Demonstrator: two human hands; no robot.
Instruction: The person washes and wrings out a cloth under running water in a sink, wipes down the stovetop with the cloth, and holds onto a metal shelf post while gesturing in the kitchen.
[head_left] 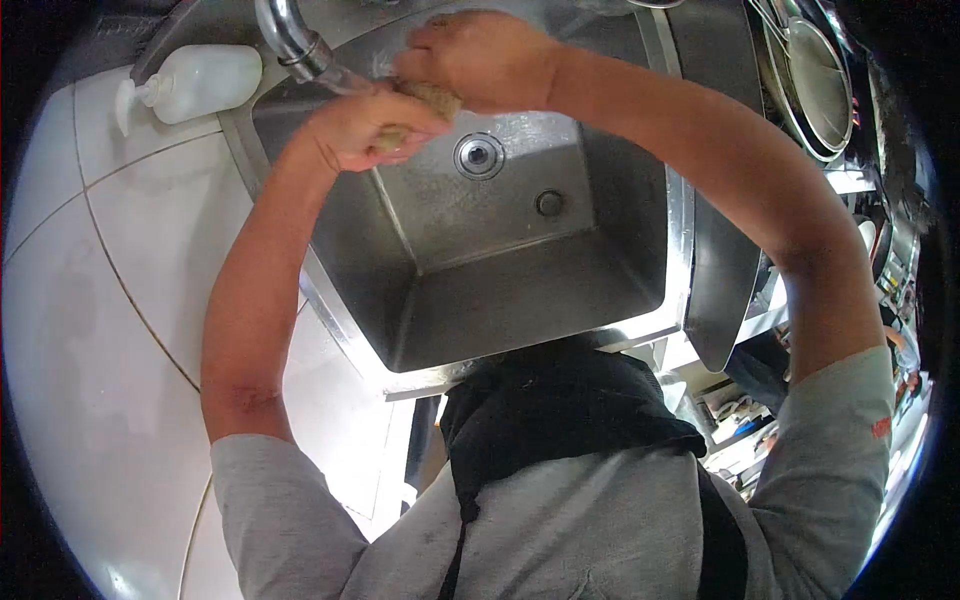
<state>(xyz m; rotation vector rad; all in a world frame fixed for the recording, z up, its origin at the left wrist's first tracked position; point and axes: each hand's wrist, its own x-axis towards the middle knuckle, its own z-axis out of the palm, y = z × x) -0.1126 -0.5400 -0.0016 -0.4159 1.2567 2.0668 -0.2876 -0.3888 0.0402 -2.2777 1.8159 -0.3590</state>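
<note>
Over the far left part of the steel sink (500, 310), my left hand (365, 130) is closed round a tan, rough-surfaced thing (432, 98). Its kind is not clear, as fingers cover much of it. My right hand (490, 60) is against the far side of the same thing, its fingers curled and partly hidden. Clear water runs from the metal faucet (295, 45) onto my left hand. Beneath my hands lies the sink's drain (479, 156).
A white pump bottle (210, 83) lies at the left on the white tiled counter (110, 330). A round, dark knob-like fitting (549, 203) is on the sink floor. Metal strainers (818, 85) stand at the far right, beyond a dark steel panel (722, 290).
</note>
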